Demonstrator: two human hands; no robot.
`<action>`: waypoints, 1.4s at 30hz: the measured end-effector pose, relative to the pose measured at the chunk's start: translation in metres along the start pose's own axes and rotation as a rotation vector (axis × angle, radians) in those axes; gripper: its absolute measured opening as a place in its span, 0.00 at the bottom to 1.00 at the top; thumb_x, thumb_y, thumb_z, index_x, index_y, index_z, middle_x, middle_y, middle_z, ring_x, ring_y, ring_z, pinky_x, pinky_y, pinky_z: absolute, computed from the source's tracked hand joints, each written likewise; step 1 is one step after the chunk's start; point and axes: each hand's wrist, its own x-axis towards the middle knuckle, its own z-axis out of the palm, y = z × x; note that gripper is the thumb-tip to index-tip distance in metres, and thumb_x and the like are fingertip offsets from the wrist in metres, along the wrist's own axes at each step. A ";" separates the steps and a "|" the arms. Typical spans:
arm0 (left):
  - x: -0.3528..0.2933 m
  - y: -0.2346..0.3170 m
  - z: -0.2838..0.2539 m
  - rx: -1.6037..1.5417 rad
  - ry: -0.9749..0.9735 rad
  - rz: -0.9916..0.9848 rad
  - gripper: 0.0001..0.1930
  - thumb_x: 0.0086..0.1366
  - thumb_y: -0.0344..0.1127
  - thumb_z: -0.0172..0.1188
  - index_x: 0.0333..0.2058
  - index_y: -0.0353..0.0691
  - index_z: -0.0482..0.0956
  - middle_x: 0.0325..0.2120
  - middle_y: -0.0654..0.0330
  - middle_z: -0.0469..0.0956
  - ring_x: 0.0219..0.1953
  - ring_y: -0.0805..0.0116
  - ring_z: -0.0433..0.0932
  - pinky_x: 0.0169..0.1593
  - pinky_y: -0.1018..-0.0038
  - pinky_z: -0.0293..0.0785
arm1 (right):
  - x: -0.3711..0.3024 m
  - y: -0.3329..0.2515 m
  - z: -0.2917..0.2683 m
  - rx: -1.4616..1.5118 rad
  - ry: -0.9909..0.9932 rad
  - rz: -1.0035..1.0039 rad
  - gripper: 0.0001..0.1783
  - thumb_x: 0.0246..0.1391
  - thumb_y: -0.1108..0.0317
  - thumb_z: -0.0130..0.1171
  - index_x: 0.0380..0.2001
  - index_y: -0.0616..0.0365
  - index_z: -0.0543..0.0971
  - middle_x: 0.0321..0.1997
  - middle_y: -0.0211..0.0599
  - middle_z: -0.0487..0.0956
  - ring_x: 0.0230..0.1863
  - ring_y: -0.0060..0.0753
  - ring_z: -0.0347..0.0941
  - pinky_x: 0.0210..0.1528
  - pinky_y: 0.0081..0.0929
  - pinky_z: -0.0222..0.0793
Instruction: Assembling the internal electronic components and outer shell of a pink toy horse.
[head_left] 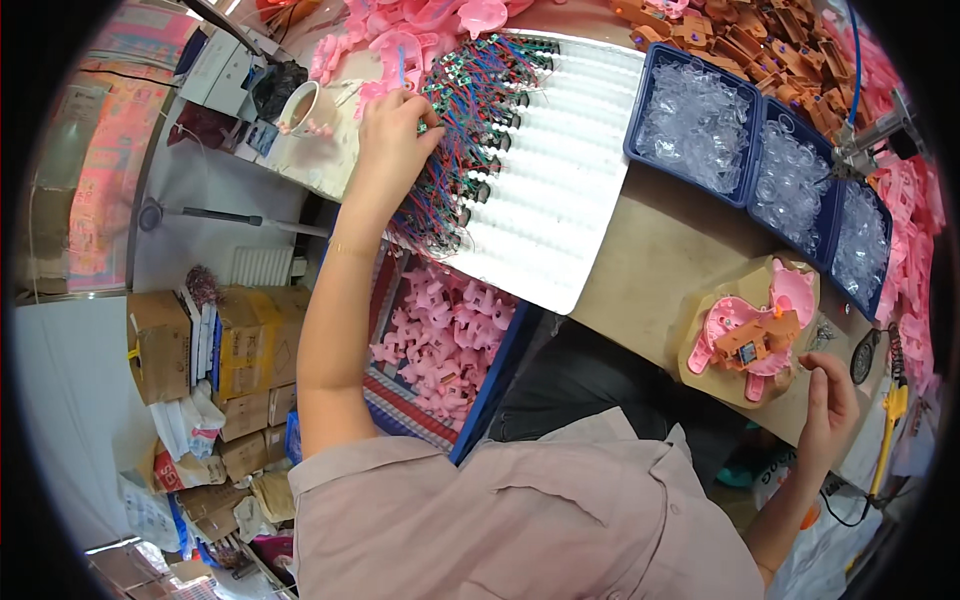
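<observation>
A: Edges and free room, taking 12 as the far side of the view?

B: Near edge of worktop (640, 260) runs from mid-view out toward 4. White ridged sheet (570, 180) lies at 12 to 1, its near corner at that edge. Ridges uncovered on its 1 o'clock side. Worktop open between sheet and tan jig (722, 384), which sits at 3.

A: Wired boards (460, 140) relative to the fingers?

B: Tangled band of them along the sheet's 11 to 12 o'clock side. Left hand (390, 140) at 11, on the band's outer border; thumb and forefinger close together there, a bit of green by the tips. Whether they grasp a board: cannot tell.

A: And the right hand (830, 410)?

B: Between 3 and 4, just beside the jig. Fingers released, loosely curled.

A: Counts?

B: Sheet, one. Jig, one, bearing a pink shell (727, 320) and a brown part (765, 340) against it. Blue trays (753, 150), three, at 2 to 3, filled with clear parts (695, 125). Blue bin (495, 385), one, near 7, with many pink parts (445, 345). Boards, clear parts, pink parts: overlapping, not countable.
</observation>
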 end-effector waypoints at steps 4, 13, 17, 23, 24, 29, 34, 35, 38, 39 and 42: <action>-0.022 0.031 -0.021 -0.254 -0.026 -0.017 0.09 0.53 0.26 0.59 0.35 0.38 0.77 0.27 0.52 0.74 0.34 0.54 0.75 0.39 0.63 0.70 | 0.000 0.003 0.004 0.060 -0.040 -0.058 0.08 0.57 0.77 0.49 0.38 0.67 0.76 0.39 0.38 0.76 0.42 0.27 0.72 0.48 0.21 0.65; -0.038 0.049 -0.076 -1.534 0.046 -0.278 0.08 0.61 0.25 0.56 0.38 0.31 0.79 0.37 0.58 0.79 0.37 0.75 0.77 0.42 0.81 0.74 | -0.009 -0.012 0.006 0.090 -0.061 -0.034 0.08 0.56 0.78 0.50 0.36 0.67 0.77 0.36 0.38 0.76 0.40 0.28 0.71 0.46 0.22 0.64; -0.035 0.075 -0.035 -1.758 -0.220 -0.440 0.12 0.63 0.30 0.57 0.43 0.30 0.78 0.36 0.57 0.80 0.38 0.72 0.79 0.45 0.78 0.75 | 0.001 -0.034 0.027 0.088 -0.215 -0.153 0.09 0.53 0.79 0.49 0.34 0.66 0.78 0.34 0.39 0.78 0.37 0.30 0.72 0.45 0.25 0.66; -0.057 0.179 -0.016 -1.988 -0.478 -0.561 0.20 0.61 0.27 0.58 0.52 0.33 0.69 0.39 0.57 0.79 0.39 0.74 0.77 0.44 0.80 0.73 | 0.015 -0.050 0.050 0.104 -0.310 -0.256 0.06 0.48 0.78 0.55 0.31 0.64 0.79 0.30 0.39 0.80 0.33 0.35 0.75 0.38 0.28 0.68; -0.062 0.194 -0.015 -2.040 -0.499 -0.591 0.22 0.61 0.26 0.58 0.54 0.34 0.67 0.39 0.58 0.79 0.39 0.75 0.77 0.45 0.81 0.72 | 0.014 -0.045 0.051 0.116 -0.320 -0.251 0.06 0.48 0.78 0.56 0.31 0.64 0.79 0.30 0.40 0.79 0.33 0.34 0.75 0.37 0.26 0.69; -0.076 0.250 -0.012 -2.014 -0.462 -0.482 0.26 0.60 0.23 0.58 0.57 0.34 0.63 0.38 0.59 0.77 0.43 0.76 0.76 0.46 0.82 0.71 | 0.004 -0.051 0.043 0.126 -0.237 -0.188 0.07 0.50 0.79 0.57 0.35 0.65 0.77 0.31 0.38 0.78 0.33 0.28 0.74 0.36 0.23 0.69; -0.079 0.275 -0.011 -1.913 -0.385 -0.409 0.21 0.61 0.22 0.58 0.54 0.32 0.69 0.40 0.57 0.78 0.41 0.75 0.76 0.45 0.80 0.72 | 0.020 -0.060 0.046 0.436 0.019 0.058 0.08 0.54 0.78 0.57 0.38 0.66 0.75 0.30 0.30 0.77 0.30 0.17 0.71 0.30 0.17 0.68; -0.077 0.278 -0.015 -1.902 -0.436 -0.384 0.18 0.61 0.22 0.58 0.51 0.31 0.71 0.40 0.57 0.78 0.40 0.76 0.76 0.44 0.80 0.73 | 0.026 -0.062 0.048 0.588 -0.002 0.145 0.07 0.54 0.78 0.57 0.37 0.66 0.75 0.29 0.29 0.76 0.29 0.16 0.71 0.29 0.16 0.68; -0.076 0.278 -0.014 -1.791 -0.485 -0.275 0.14 0.61 0.21 0.57 0.46 0.29 0.74 0.38 0.58 0.77 0.38 0.76 0.77 0.41 0.80 0.75 | 0.038 -0.056 0.053 0.219 -0.037 -0.212 0.06 0.51 0.78 0.60 0.35 0.63 0.78 0.28 0.32 0.77 0.27 0.21 0.73 0.28 0.17 0.68; -0.076 0.277 -0.013 -1.701 -0.489 -0.184 0.12 0.61 0.21 0.56 0.44 0.28 0.75 0.38 0.59 0.77 0.36 0.76 0.77 0.40 0.79 0.75 | 0.040 -0.058 0.054 -0.083 -0.025 -0.519 0.07 0.49 0.78 0.62 0.34 0.62 0.79 0.28 0.33 0.78 0.27 0.23 0.74 0.28 0.18 0.69; -0.071 0.272 -0.017 -1.695 -0.541 -0.219 0.10 0.60 0.21 0.57 0.42 0.28 0.75 0.35 0.60 0.78 0.34 0.77 0.77 0.38 0.80 0.75 | 0.044 -0.073 0.051 -0.076 -0.118 -0.591 0.09 0.45 0.77 0.65 0.33 0.61 0.79 0.30 0.35 0.79 0.31 0.32 0.76 0.33 0.24 0.71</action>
